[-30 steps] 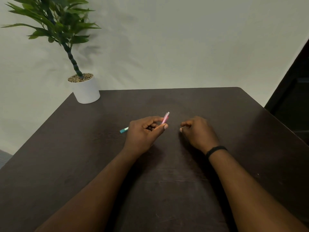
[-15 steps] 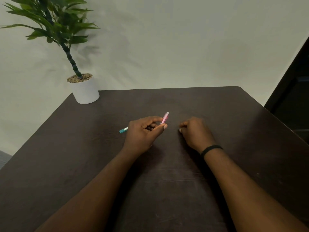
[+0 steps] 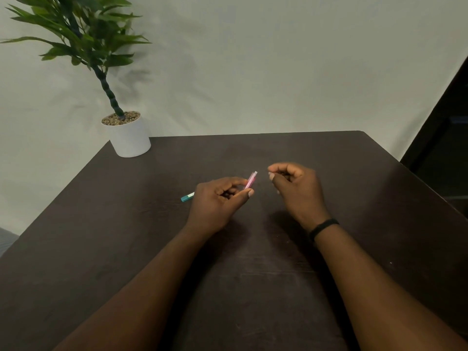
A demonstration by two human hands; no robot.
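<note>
The right hand (image 3: 296, 191) is sitting higher and farther toward one o'clock than half a second ago. It is no longer resting knuckle-down on the dark brown, faintly grained wooden table (image 3: 253, 287), and a shadow is now showing beneath it. Its fingers are curling inward with thumb and forefinger tips nearly meeting. Whether they are pinching anything small is not clear at this distance.

The left hand (image 3: 215, 206) is staying where it was, near the table's centre. Its thumb and curled fingers (image 3: 249, 193) are gripping the slim, translucent pink plastic pen (image 3: 251, 179). The pen is tilting up toward one o'clock, its pale squared tip poking out past the fingertips. The pen's tip is pointing at the right hand's fingertips, and the two are near but apart.

At nine o'clock of the left hand, a short teal, stick-shaped end (image 3: 187, 197) is lying flat on the wood. The rest of it is hiding behind the knuckles.

A smooth black band (image 3: 324, 228) is circling the right wrist.

At the table's eleven o'clock corner a matte white round pot (image 3: 130, 140), topped with gravel, is standing right at the far edge. It is carrying a ridged green stalk with long, pointed leaves (image 3: 83, 34).

The far edge is running straight along twelve o'clock, rounding off at one o'clock. The right edge is slanting down past three o'clock, well apart from both hands. Bare wood is stretching around the hands on every side, widest toward six o'clock between the forearms. A pale, softly creased wall (image 3: 278, 59) is rising behind.
</note>
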